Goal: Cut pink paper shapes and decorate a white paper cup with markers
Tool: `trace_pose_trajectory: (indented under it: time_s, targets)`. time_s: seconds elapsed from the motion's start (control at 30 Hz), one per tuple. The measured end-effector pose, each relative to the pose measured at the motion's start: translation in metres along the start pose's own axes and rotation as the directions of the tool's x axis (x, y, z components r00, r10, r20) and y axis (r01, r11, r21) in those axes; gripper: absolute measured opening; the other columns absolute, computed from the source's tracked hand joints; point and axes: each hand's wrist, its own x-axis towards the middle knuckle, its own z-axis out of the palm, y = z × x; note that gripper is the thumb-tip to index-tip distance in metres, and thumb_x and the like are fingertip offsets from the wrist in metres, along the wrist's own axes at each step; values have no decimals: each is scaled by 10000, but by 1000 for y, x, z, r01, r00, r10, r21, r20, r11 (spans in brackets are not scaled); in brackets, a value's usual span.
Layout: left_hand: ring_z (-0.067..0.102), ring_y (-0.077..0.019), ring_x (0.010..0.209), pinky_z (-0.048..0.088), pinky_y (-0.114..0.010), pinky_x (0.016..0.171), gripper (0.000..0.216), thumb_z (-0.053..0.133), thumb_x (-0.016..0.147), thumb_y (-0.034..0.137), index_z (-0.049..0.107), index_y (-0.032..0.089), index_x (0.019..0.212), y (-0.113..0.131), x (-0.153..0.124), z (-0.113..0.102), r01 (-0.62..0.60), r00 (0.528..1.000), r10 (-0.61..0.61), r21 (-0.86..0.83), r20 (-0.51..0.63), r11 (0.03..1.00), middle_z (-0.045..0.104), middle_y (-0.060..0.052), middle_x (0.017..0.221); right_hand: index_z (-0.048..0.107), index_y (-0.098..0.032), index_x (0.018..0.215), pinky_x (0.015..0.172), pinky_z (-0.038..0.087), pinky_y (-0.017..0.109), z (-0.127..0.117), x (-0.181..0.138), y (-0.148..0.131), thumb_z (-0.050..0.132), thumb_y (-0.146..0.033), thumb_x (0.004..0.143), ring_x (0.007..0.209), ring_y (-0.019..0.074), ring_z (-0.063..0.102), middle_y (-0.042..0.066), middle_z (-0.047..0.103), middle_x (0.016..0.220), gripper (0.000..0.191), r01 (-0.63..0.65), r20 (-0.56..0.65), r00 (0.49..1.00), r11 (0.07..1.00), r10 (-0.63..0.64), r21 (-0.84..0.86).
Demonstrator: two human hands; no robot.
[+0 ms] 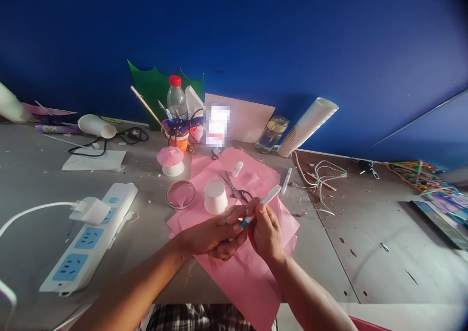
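Note:
Both my hands meet over pink paper sheets [252,272] at the table's near middle. My right hand [265,231] is closed round a white pen-like stick [268,197] with a teal band, which points up and to the right. My left hand [215,236] pinches the stick's lower end by the teal band. Just beyond my hands an upturned white paper cup [215,197] stands on the pink paper, with scissors [236,188] lying to its right.
A white and blue power strip [87,238] lies at the left with a plug in it. A wire ring [180,194], a pink-topped cup [171,160], a pot of tools [178,133], a bottle [177,99], a jar [271,133], stacked cups [307,125] and loose white cable [323,175] stand behind.

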Motion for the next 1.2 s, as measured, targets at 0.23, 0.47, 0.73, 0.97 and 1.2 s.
trace_pose_trajectory:
  time_s: [0.23, 0.47, 0.73, 0.97, 1.2]
  targets:
    - [171, 15, 311, 206, -140, 328, 399, 633, 798, 473, 412, 273, 1065, 2, -2, 0, 60, 992, -47, -112, 115, 992, 471, 105, 633, 507, -253, 720, 660, 505, 397, 1, -5, 0, 398, -561, 900, 751, 239, 652, 39, 663, 631, 373, 51, 49, 997, 998, -53, 30]
    - [133, -19, 263, 166, -172, 296, 406, 585, 778, 576, 472, 188, 741, 6, -4, -3, 133, 958, -116, -48, 261, 990, 285, 120, 385, 495, -252, 717, 630, 496, 392, 4, -7, -2, 417, -571, 889, 708, 243, 649, 33, 634, 589, 371, 77, 104, 992, 997, -77, 2]
    - [482, -127, 616, 379, -253, 559, 251, 494, 875, 432, 573, 194, 897, 0, 5, 7, -100, 911, 349, 702, -221, 705, 521, -5, 720, 501, -252, 760, 625, 492, 341, 5, 0, -2, 423, -506, 916, 689, 203, 644, 13, 669, 639, 308, 203, -87, 971, 963, -221, -176]
    - [352, -107, 553, 318, -247, 530, 334, 349, 933, 438, 456, 194, 732, -2, -1, 17, -27, 944, 250, 708, -213, 706, 391, 29, 621, 517, -237, 754, 766, 507, 427, -7, -1, -6, 415, -484, 921, 821, 237, 679, 33, 699, 688, 316, 206, -66, 973, 963, -220, -173]
    - [342, -80, 462, 274, -228, 433, 458, 357, 907, 542, 568, 156, 779, 4, -13, 2, 144, 980, -185, 382, 72, 913, 424, 27, 572, 566, -243, 715, 821, 494, 385, -46, 38, -47, 438, -517, 897, 859, 174, 648, 12, 664, 811, 353, 304, -370, 893, 949, -255, 79]
